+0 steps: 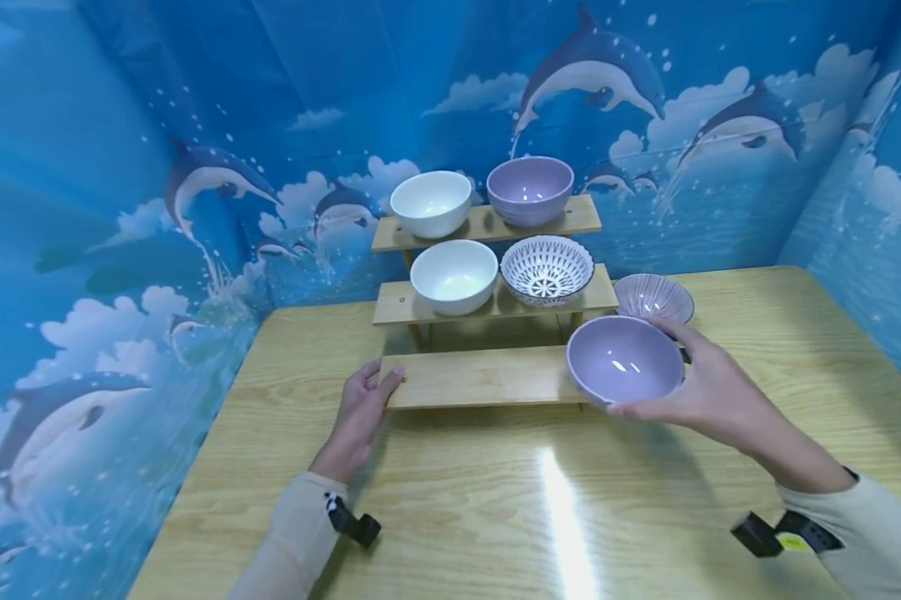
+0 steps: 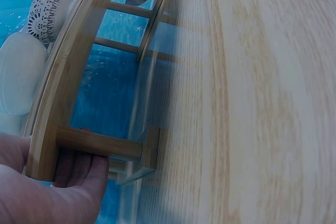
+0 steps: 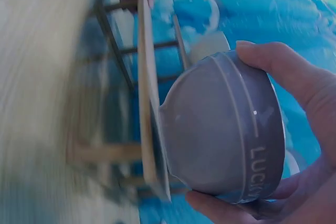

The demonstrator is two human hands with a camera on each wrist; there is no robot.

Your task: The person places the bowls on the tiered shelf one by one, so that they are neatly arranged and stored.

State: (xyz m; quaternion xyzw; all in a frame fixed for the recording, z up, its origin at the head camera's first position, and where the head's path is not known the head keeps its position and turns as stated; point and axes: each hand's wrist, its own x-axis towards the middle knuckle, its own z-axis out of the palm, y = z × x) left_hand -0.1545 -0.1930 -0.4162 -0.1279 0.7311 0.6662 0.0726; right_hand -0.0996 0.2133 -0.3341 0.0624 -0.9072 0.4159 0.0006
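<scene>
In the head view my right hand [image 1: 708, 387] grips a smooth purple bowl [image 1: 625, 362] by its rim, over the right end of the stand's lowest board [image 1: 488, 377]. The right wrist view has the bowl's foot close against the board, raised lettering on its side. My left hand [image 1: 363, 408] pinches the left end of that board, thumb on top and fingers underneath. On the middle board sit a white bowl [image 1: 454, 279] and a black-and-white patterned bowl [image 1: 546, 271]. Another white bowl [image 1: 431, 206] and a purple bowl [image 1: 529, 192] stand on the top board.
A ribbed purple bowl [image 1: 656, 297] sits on the wooden table [image 1: 458, 517] to the right of the stand, partly behind the held bowl. A blue dolphin-print backdrop [image 1: 420, 83] rises behind the table and along both sides.
</scene>
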